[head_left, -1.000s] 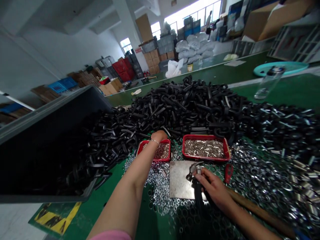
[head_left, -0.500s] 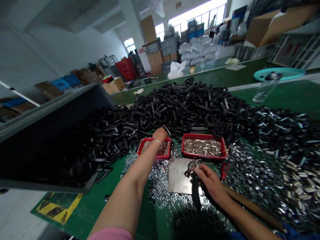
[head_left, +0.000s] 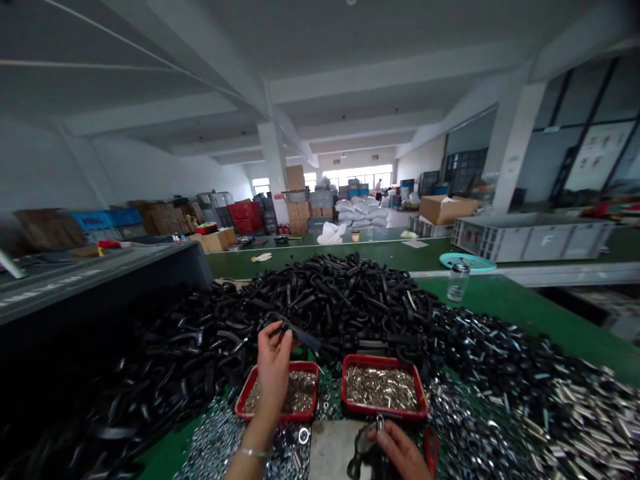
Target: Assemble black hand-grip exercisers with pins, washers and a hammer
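My left hand [head_left: 274, 367] is raised over the left red tray [head_left: 316, 400]. Its thumb and fingers pinch a black plastic handle [head_left: 305, 337], blurred by motion, in front of the pile of black handles [head_left: 345, 287]. Low in the view, my right hand [head_left: 403, 453] is closed around a dark handle with a shiny metal end [head_left: 380, 424]; the lower part is cut off by the frame. Beneath it lies a metal plate [head_left: 327, 443]. A dark, curved hammer head [head_left: 356, 460] appears beside my right fingers, partly hidden.
The right red tray [head_left: 385, 412] holds small metal pins. Loose metal rings [head_left: 215, 433] and metal sleeves [head_left: 575, 427] cover the green table. A grey bin [head_left: 190, 267] stands left. A clear bottle [head_left: 457, 283] and turquoise lid [head_left: 470, 262] sit back right.
The view has tilted up. My left hand has lifted away from the pile with a black handle in it. My right hand still grips its handle over the plate.
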`<action>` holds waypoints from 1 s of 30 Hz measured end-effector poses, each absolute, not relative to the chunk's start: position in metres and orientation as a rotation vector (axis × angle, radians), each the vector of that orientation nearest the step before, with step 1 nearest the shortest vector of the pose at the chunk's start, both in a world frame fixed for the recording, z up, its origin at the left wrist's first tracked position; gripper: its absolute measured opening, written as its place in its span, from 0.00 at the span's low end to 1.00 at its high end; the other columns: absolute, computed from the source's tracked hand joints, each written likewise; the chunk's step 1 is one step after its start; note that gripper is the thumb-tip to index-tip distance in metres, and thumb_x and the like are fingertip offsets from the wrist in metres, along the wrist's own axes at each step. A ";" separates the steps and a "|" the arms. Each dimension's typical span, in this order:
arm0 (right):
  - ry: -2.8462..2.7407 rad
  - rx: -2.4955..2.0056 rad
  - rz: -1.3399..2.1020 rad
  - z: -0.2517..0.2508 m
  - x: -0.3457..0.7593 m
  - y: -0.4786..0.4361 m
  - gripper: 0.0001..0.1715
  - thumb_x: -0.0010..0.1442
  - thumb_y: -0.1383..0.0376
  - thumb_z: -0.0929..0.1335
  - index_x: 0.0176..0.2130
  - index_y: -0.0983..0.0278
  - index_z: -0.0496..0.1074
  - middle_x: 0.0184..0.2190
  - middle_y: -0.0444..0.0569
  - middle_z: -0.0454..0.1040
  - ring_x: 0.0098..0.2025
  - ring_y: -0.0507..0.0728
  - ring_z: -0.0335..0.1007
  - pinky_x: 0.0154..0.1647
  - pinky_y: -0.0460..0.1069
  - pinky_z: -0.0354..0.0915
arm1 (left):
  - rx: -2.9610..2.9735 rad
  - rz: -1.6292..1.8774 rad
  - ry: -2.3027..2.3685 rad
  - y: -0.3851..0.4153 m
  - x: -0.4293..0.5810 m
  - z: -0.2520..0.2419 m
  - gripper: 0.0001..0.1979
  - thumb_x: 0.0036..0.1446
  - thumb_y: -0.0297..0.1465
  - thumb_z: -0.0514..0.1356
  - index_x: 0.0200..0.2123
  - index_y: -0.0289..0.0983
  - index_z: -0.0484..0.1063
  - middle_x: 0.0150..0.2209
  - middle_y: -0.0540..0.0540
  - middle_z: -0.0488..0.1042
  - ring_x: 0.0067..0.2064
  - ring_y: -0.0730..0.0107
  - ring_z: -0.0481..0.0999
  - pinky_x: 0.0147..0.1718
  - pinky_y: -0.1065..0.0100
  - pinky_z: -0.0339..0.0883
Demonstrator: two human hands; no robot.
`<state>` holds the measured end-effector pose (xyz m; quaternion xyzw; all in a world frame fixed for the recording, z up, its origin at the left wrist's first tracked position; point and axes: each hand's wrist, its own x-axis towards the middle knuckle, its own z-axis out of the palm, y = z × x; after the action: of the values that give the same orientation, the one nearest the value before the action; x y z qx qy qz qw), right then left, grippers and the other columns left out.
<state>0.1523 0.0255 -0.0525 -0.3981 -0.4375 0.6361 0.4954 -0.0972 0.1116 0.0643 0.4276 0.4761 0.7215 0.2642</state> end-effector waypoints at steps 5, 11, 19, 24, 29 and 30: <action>-0.977 -0.833 1.707 -0.023 0.146 0.027 0.28 0.54 0.41 0.71 0.34 0.63 0.73 0.25 0.43 0.70 0.22 0.49 0.63 0.24 0.44 0.57 | 0.690 1.872 0.937 0.035 -0.087 0.073 0.28 0.48 0.35 0.72 0.52 0.41 0.68 0.43 0.48 0.74 0.42 0.66 0.78 0.43 0.64 0.74; -1.288 -0.967 1.655 0.036 0.134 0.040 0.22 0.60 0.46 0.69 0.37 0.62 0.72 0.27 0.41 0.67 0.25 0.50 0.60 0.24 0.44 0.55 | 0.873 1.499 1.032 -0.006 -0.074 0.050 0.22 0.47 0.31 0.72 0.46 0.39 0.74 0.39 0.49 0.75 0.35 0.73 0.73 0.35 0.71 0.68; -1.912 -1.197 0.973 -0.005 0.140 0.056 0.21 0.67 0.51 0.64 0.30 0.61 0.66 0.25 0.42 0.66 0.30 0.55 0.63 0.34 0.49 0.56 | 0.699 1.153 1.037 -0.012 -0.049 -0.002 0.21 0.55 0.42 0.67 0.46 0.38 0.67 0.28 0.53 0.69 0.24 0.80 0.66 0.23 0.77 0.56; -1.992 -1.209 0.881 -0.009 0.143 0.053 0.19 0.69 0.52 0.62 0.32 0.61 0.65 0.26 0.43 0.68 0.30 0.56 0.66 0.35 0.49 0.58 | 0.774 1.162 1.145 -0.004 -0.033 -0.018 0.22 0.63 0.50 0.55 0.44 0.35 0.64 0.23 0.51 0.72 0.19 0.76 0.66 0.18 0.75 0.56; -2.081 -1.240 0.875 -0.006 0.137 0.050 0.17 0.69 0.53 0.61 0.33 0.60 0.65 0.27 0.45 0.71 0.31 0.57 0.70 0.35 0.49 0.59 | 0.943 1.054 1.226 -0.004 -0.023 -0.013 0.25 0.65 0.52 0.48 0.44 0.35 0.65 0.18 0.53 0.70 0.15 0.77 0.63 0.16 0.76 0.53; -2.102 -1.241 0.877 -0.006 0.136 0.049 0.16 0.69 0.53 0.61 0.34 0.60 0.65 0.27 0.45 0.72 0.31 0.57 0.70 0.35 0.49 0.59 | 0.965 1.034 1.233 -0.005 -0.022 -0.012 0.25 0.66 0.53 0.48 0.43 0.35 0.65 0.17 0.54 0.69 0.14 0.77 0.62 0.15 0.76 0.52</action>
<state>0.1360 0.0491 -0.0057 -0.4605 -0.7803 0.3255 0.2705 -0.0221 -0.0047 -0.0122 0.4148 0.5301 0.4443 0.5913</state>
